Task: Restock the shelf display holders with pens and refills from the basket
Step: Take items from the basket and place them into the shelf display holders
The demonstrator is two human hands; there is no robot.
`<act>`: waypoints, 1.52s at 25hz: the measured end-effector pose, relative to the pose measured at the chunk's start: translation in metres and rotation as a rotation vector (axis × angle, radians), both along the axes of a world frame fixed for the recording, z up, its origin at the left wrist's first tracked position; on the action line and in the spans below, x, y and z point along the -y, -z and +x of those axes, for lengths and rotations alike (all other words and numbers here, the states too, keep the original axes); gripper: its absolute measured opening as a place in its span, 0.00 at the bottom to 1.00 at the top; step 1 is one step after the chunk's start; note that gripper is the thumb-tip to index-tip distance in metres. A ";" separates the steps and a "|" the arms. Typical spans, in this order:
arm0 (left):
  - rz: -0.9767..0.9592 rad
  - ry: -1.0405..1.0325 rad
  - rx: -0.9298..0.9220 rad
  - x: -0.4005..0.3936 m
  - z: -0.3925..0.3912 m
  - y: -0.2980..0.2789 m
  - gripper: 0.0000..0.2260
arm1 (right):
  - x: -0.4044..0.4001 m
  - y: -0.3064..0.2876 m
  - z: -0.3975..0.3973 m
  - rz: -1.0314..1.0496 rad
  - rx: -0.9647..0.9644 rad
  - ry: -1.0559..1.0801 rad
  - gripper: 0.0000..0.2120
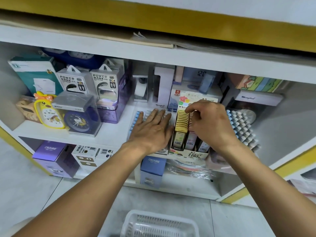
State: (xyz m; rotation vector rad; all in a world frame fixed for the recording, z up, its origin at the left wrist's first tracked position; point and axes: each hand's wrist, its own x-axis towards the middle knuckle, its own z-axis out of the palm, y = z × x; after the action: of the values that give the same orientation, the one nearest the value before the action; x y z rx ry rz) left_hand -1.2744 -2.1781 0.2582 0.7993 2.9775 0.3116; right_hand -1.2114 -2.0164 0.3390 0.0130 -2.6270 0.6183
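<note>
Refill packs (181, 124) sit in cardboard display box (189, 153) on middle shelf (109, 134): yellow row full, pink row beside it filling. Your right hand (210, 124) curls over pink row, fingertips pressing or pinching packs; exact grip hidden. Your left hand (152, 129) lies flat, fingers spread, on pen tray (136, 117) left of box. Second pen holder (242, 127) right of box looks full. White basket (160, 224) on floor below shows nothing inside in visible part. Judgement: restock nearly done, final tidying left.
</note>
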 end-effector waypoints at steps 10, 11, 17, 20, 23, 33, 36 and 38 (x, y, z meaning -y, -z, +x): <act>-0.004 -0.031 -0.080 0.005 -0.003 -0.004 0.28 | -0.012 -0.011 0.021 0.112 0.142 0.067 0.21; -0.026 -0.042 -0.070 0.006 -0.002 -0.003 0.28 | -0.014 -0.011 0.021 0.111 0.171 0.064 0.21; -0.046 -0.037 -0.049 0.008 0.000 0.001 0.27 | -0.013 -0.008 0.027 0.112 0.341 0.008 0.15; 0.060 -0.025 -0.059 0.008 0.004 -0.011 0.25 | -0.017 -0.015 0.031 0.140 0.312 0.021 0.21; 0.485 0.019 -0.192 0.003 0.014 -0.034 0.21 | -0.035 -0.028 0.033 0.196 0.284 0.125 0.24; 0.074 0.277 -0.051 -0.019 0.031 -0.025 0.30 | -0.027 -0.011 0.041 0.764 0.668 0.008 0.38; 0.122 0.260 -0.028 -0.022 0.032 -0.020 0.31 | -0.017 -0.002 0.039 0.853 0.700 0.056 0.34; 0.197 0.243 0.043 -0.020 0.032 -0.021 0.34 | -0.016 -0.004 0.039 0.842 0.680 0.067 0.32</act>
State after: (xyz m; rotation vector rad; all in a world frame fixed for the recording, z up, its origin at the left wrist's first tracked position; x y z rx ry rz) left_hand -1.2424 -2.1583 0.2795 1.1445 2.7988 0.6057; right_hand -1.1726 -2.0006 0.3432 -0.0354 -3.3050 -0.6596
